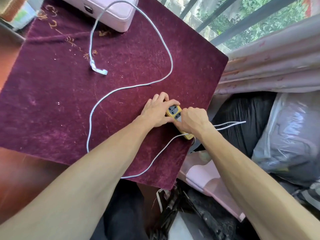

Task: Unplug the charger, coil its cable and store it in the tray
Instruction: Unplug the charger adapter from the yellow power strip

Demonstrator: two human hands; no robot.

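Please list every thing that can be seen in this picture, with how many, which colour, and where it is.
Cloth: one, dark red, covering the table.
Power strip: one, yellow with grey sockets, near the cloth's right edge, between the two hands.
Charger: one, white, mostly hidden under the right hand at the strip.
Cable: one, white, looping over the cloth from the strip to the far side.
Cable connector: one, white, lying free on the cloth, far left of centre.
Box: one, pale pink, far edge of the cloth; the cable lies over it.
Curtain: one, pale pink, at right.
Plastic bags: black and clear, at right below the curtain.
Left hand: one, pressing on the strip.
Right hand: one, fingers closed around the charger.
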